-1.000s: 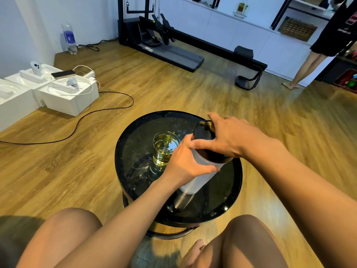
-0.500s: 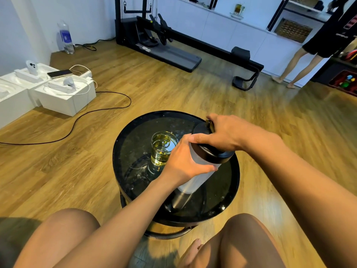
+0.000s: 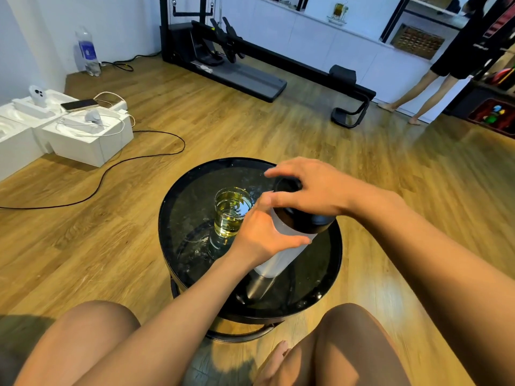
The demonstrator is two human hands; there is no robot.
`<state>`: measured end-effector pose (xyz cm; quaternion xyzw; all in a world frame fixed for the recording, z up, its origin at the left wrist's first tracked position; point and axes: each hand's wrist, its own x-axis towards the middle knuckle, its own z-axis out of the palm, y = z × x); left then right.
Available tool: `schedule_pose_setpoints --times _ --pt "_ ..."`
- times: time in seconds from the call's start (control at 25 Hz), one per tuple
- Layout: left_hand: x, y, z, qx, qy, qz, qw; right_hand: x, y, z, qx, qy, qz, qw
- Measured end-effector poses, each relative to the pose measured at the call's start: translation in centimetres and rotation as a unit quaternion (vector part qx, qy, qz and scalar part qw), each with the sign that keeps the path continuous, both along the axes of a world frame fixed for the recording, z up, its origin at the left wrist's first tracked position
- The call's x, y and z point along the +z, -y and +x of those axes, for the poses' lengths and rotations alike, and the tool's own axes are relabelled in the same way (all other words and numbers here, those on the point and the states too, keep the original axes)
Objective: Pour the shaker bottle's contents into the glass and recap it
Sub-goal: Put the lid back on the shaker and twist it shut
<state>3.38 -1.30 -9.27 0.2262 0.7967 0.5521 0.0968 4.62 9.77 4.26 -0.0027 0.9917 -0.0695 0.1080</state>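
Head camera, looking down: dead centre sits the round black table [image 3: 174,218], and on it the shaker bottle [image 3: 289,247], pale body leaning toward the upper right of the frame, its foot down at the lower middle of the tabletop. The black lid [image 3: 305,221] is on top of the bottle.

The left hand [image 3: 264,235] comes up from the bottom of the frame and wraps the pale body just under the lid, fingers curled round the far side, thumb clamped across the near side. The right hand [image 3: 315,188] reaches in from the right and sits over the lid, thumb against its left side, forefinger stretched past the top edge, the rest curved down round it. It is a little blurred, but that is a grip on the lid.

Just left of the bottle stands the glass [image 3: 231,215], upright, well over half full of yellow liquid. The left knuckles are right beside its rim; whether they touch it I cannot tell.

Bare knees [image 3: 92,332] fill the bottom corners. At the upper left are white boxes [image 3: 92,143] with a phone [image 3: 79,105] on them, a black cable [image 3: 117,165] looping over the wooden floor and a plastic bottle [image 3: 87,52] by the wall. An exercise machine [image 3: 239,71] is at top centre, and another person's legs [image 3: 418,93] at the upper right.
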Motion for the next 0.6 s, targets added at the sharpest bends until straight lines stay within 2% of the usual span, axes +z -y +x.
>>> schedule_pose_setpoints --times 0.08,0.16,0.2,0.28,0.36,0.44,0.48,0.56,0.6 --pt "0.0 0.0 0.1 -0.003 -0.001 0.008 1.000 -0.6 0.1 1.3 0.035 -0.030 0.052 0.998" --pt "0.1 0.0 0.1 -0.002 0.005 0.000 1.000 -2.1 1.1 2.0 -0.020 -0.091 0.123 0.988" --pt "0.1 -0.1 0.1 -0.003 0.011 -0.001 1.000 -2.4 1.7 1.7 -0.061 -0.092 0.131 0.985" --pt "0.3 -0.2 0.3 -0.006 0.014 -0.001 1.000 -2.1 1.7 0.5 -0.100 -0.058 0.081 0.990" --pt "0.4 -0.2 0.4 -0.009 -0.003 -0.004 1.000 -1.1 0.5 0.3 -0.010 -0.042 0.034 0.999" --pt "0.3 -0.1 0.4 -0.009 -0.009 0.006 1.000 -1.2 -0.6 1.2 0.083 -0.069 0.047 0.993" --pt "0.5 -0.1 0.5 -0.010 -0.010 0.003 1.000 -1.8 -0.6 1.9 0.088 -0.103 0.064 0.989" --pt "0.5 -0.1 0.4 -0.009 -0.009 -0.004 1.000 -3.0 0.5 2.2 0.007 -0.170 0.075 0.983" --pt "0.5 -0.2 0.4 -0.011 -0.006 0.001 1.000 -3.2 1.0 1.8 -0.044 -0.168 0.068 0.982"
